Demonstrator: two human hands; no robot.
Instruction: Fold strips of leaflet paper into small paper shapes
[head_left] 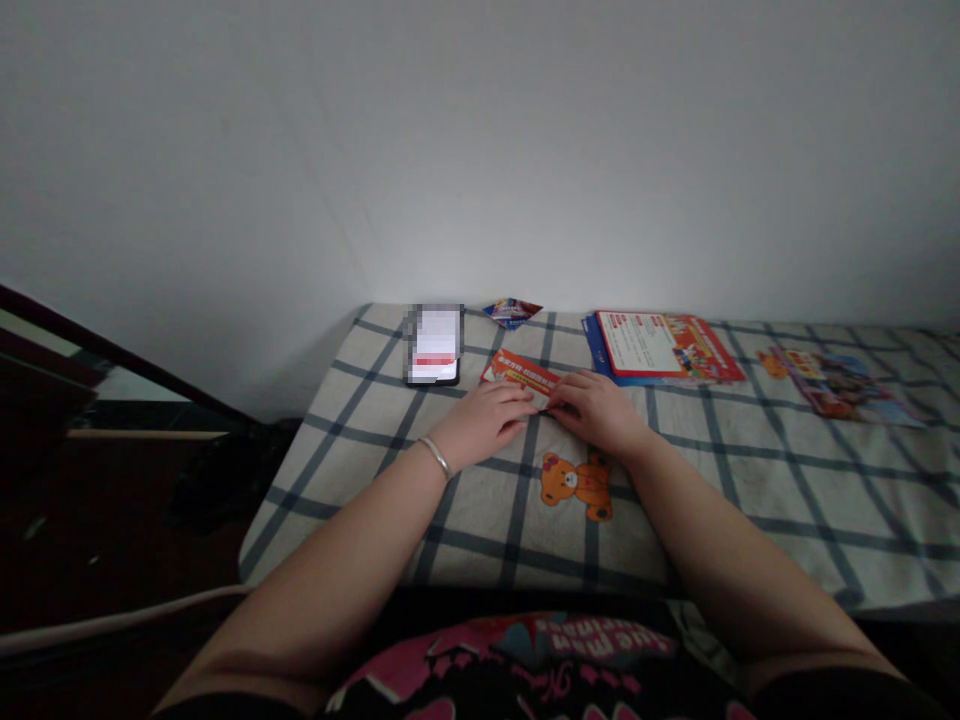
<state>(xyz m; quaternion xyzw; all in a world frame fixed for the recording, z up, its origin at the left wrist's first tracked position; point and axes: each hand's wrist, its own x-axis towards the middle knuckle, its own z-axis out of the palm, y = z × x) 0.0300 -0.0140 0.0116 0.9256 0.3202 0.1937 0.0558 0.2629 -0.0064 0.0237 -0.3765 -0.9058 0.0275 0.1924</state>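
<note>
My left hand (484, 420) and my right hand (600, 410) rest side by side on a checked cloth (750, 480) over a table. Both press with closed fingers on a small folded red-orange paper (517, 370), which lies flat on the cloth. The left hand covers its near edge; the right hand pinches its right end. A silver bangle (436, 457) sits on my left wrist.
A phone (433, 345) with a lit screen lies at the back left. A small folded blue-red paper shape (512, 311) sits by the wall. A stack of red and blue leaflets (664, 346) lies at the back right, another leaflet (840, 385) further right. A teddy-bear print (576, 484) marks the cloth.
</note>
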